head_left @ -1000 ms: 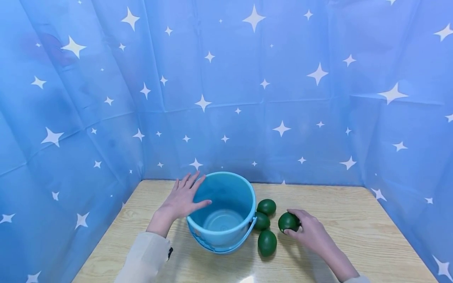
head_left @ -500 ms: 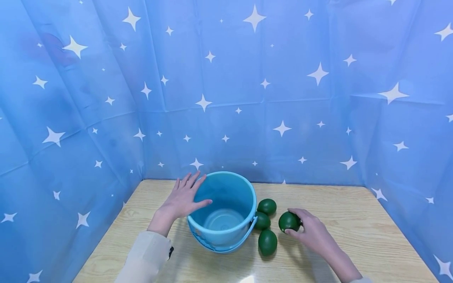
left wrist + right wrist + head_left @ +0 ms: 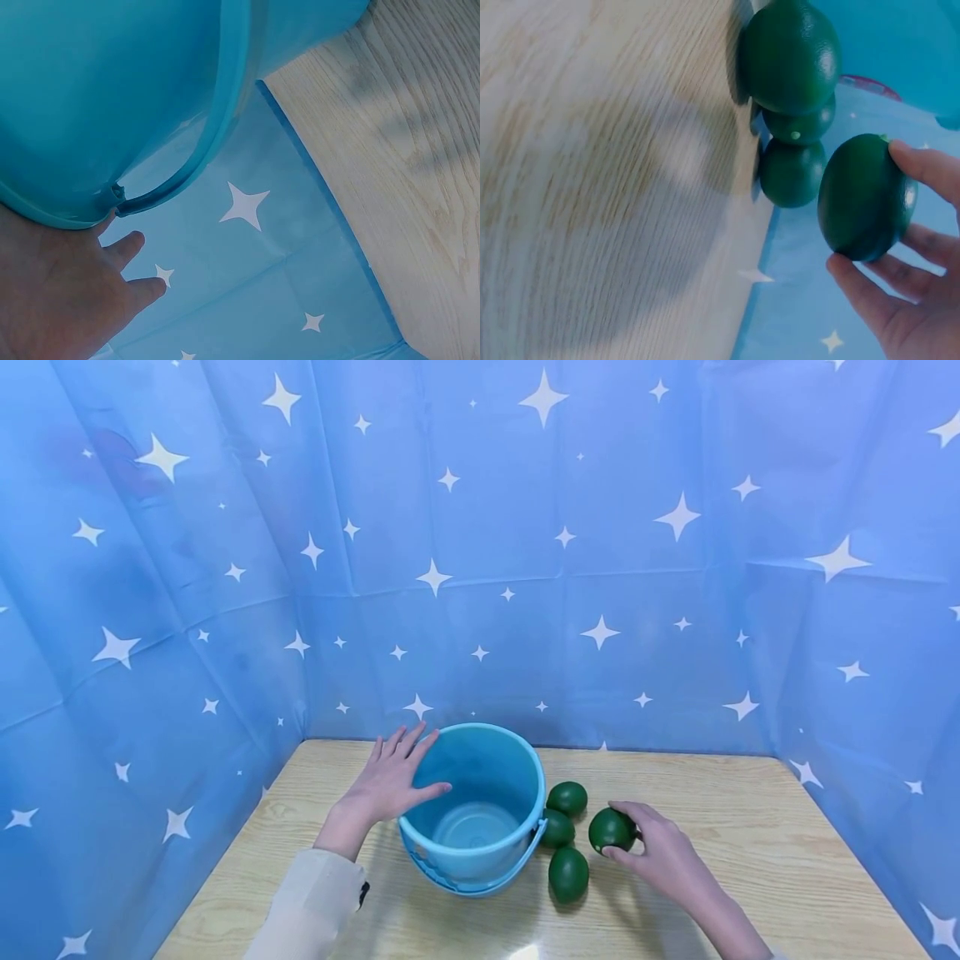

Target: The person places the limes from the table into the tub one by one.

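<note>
A light blue plastic bucket [image 3: 480, 860] stands upright on the table, its mouth tipped into my view and its handle hanging down in front. My left hand [image 3: 386, 783] lies at the bucket's left rim, fingers straight and spread, the thumb reaching over the opening. In the left wrist view, the fingers of the left hand [image 3: 67, 292] extend beside the rim near the handle joint. Between thumb and fingertips, my right hand [image 3: 663, 856] holds a dark green avocado [image 3: 866, 199] with a pale stem spot. Three more avocados [image 3: 567, 874] sit close together at the bucket's right side.
The light wood table [image 3: 750, 843] ends at a back edge against a blue curtain [image 3: 480, 543] printed with white stars. More curtain hangs along the left and right sides.
Hands, bucket and avocados keep practically the same places; the head view shifts very slightly. The right hand keeps its hold on the avocado throughout.
</note>
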Motion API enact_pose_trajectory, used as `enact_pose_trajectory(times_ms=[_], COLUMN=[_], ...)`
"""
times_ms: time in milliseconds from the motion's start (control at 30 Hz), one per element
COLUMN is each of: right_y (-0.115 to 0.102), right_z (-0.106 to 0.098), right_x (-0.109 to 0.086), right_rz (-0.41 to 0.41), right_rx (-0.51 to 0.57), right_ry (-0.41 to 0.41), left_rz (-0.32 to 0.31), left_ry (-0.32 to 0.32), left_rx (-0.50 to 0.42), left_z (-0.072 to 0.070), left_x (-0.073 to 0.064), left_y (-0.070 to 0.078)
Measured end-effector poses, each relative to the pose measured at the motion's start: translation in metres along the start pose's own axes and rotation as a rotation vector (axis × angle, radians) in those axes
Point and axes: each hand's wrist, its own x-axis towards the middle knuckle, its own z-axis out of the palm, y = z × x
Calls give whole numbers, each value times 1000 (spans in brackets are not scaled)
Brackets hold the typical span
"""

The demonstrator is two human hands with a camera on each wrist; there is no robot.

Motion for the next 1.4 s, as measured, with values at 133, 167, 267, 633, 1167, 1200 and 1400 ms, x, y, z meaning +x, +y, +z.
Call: enact_pose_trajectory(times_ms=[133,167,267,633,1167,1200,1400], right_y=[-2,-3,-5,-15,-26,-26,-33], right_z=[-2,-3,-5,-12,-20,-21,-22], right_x=[-1,-1,-1,-8,-17,-17,-21], right_rz=[-4,-3,-1,-32,-62,-62,-57], right_rx=[-1,2,2,-3,15,15,8], right_ry=[7,7,7,51,103,106,115], left_rz=[0,2,5,1,-5,-5,-6], left_ry=[2,3,5,3,0,-1,-4], left_rx=[2,4,4,8,-2,-2,-4], left_z=[1,1,0,0,1,1,0], left_x=[1,1,1,1,1,1,0], left_y=[0,0,0,2,1,1,1])
